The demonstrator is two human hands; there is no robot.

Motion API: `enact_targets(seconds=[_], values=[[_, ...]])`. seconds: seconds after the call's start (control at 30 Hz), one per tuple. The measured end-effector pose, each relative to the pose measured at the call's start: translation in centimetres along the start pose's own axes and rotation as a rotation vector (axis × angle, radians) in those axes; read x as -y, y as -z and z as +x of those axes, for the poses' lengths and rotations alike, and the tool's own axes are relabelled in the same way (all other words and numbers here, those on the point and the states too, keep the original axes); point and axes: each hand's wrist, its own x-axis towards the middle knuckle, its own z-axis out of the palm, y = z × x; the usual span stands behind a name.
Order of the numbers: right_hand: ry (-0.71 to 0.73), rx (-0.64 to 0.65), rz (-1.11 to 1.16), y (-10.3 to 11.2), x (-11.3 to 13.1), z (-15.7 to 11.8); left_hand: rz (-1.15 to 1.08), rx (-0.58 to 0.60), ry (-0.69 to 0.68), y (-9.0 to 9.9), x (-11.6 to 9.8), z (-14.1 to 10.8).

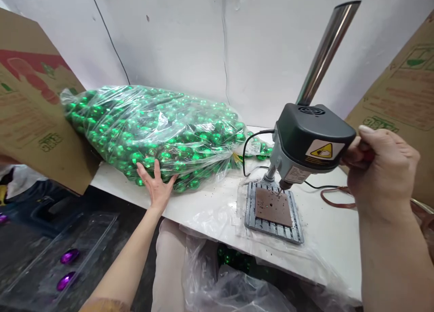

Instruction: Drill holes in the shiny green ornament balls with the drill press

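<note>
A large clear plastic bag [152, 122] stuffed with shiny green balls lies on the white table [210, 203]. My left hand [156, 185] presses flat against the bag's near side, fingers spread. A small grey bench drill [308, 144] stands to the right on a slatted metal base [273, 210] with a brown board on it. My right hand [379, 160] is closed around the drill's red-tipped lever handle at the machine's right side. The drill bit sits just above the board.
Cardboard boxes stand at the left [34, 104] and right [403, 99]. A clear plastic tray [57, 257] with two purple balls lies low at the left. Another plastic bag [230, 276] with green balls hangs below the table's front edge. A black cable [249, 144] runs behind the drill.
</note>
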Motion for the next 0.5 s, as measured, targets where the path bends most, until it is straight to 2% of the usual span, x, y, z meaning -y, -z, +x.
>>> enact_targets(seconds=[0.2, 0.33, 0.4, 0.47, 0.5], values=[[-0.097, -0.071, -0.004, -0.7, 0.4, 0.7, -0.045, -0.070, -0.068, 0.2, 2.5, -1.0], [-0.140, -0.194, 0.011, -1.0, -0.1, 1.4, -0.038, -0.119, -0.039, 1.4, 4.3, -1.5], [-0.150, -0.205, -0.001, -1.0, -0.7, 2.0, -0.043, -0.122, -0.005, 1.9, 5.1, -1.6], [-0.113, -0.179, -0.033, -1.0, -1.1, 2.4, -0.070, -0.115, 0.035, 2.4, 5.7, -1.8], [-0.037, -0.184, -0.041, -1.0, -1.1, 2.4, -0.086, -0.107, 0.050, 2.5, 5.9, -1.9]])
